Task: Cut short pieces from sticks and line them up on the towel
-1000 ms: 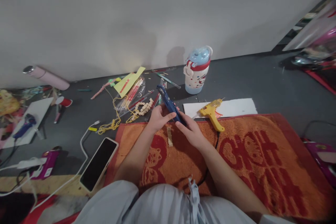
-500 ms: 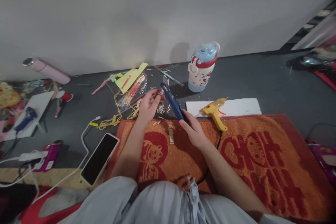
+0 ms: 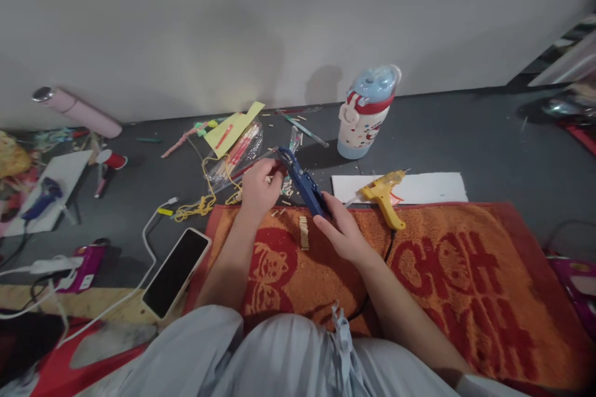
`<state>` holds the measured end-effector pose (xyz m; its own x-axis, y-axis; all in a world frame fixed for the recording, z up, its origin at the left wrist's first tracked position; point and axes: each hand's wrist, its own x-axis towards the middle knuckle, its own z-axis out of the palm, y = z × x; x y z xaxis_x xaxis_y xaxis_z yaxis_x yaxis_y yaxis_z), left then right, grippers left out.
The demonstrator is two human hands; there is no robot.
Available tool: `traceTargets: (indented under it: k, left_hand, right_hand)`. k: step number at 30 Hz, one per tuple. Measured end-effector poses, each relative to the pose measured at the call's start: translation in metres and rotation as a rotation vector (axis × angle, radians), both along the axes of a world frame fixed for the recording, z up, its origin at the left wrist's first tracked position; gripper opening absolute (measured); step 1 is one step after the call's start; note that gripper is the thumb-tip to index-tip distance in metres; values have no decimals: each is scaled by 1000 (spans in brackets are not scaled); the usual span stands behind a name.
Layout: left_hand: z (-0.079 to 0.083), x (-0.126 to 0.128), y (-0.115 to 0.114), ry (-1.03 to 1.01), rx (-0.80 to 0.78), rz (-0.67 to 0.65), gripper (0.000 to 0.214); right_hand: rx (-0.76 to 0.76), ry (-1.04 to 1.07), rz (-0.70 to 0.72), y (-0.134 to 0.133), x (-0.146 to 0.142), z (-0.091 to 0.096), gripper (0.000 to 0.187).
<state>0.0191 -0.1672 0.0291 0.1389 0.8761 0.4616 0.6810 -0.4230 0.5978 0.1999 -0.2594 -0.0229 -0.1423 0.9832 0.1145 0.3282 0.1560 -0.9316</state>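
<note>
My right hand (image 3: 343, 231) grips the lower end of a blue plier-like cutter (image 3: 303, 186), which slants up and to the left. At the cutter's head, my left hand (image 3: 261, 185) is closed, its fingertips pinched together. Whatever is in that pinch is too small or hidden to make out. Small pale stick pieces (image 3: 304, 232) lie in a short ladder-like row on the orange towel (image 3: 447, 298), just below the cutter. More cut bits are scattered on the dark table behind my hands.
To the right, a yellow glue gun (image 3: 384, 198) rests on a white board (image 3: 431, 188). A cartoon tumbler (image 3: 365, 115) stands behind. Leftward are a bag of sticks (image 3: 239, 152), yellow cord (image 3: 198, 208), a phone (image 3: 177, 273), a cable, a pink flask (image 3: 84, 113) and a second glue gun (image 3: 44, 198).
My left hand has turned and closed more tightly, its fingertips now up against the cutter's head. The cutter has shifted slightly left. The whole view has moved a little.
</note>
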Motion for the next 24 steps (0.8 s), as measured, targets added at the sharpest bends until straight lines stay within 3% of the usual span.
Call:
traceTargets:
  k: [5, 24]
  left_hand:
    - [0, -1, 0, -65, -40, -23, 13]
    - [9, -5, 0, 147, 112, -59, 17]
  right_hand:
    - [27, -32, 15, -1, 1, -1, 54]
    - [66, -103, 46, 2, 3, 7, 49]
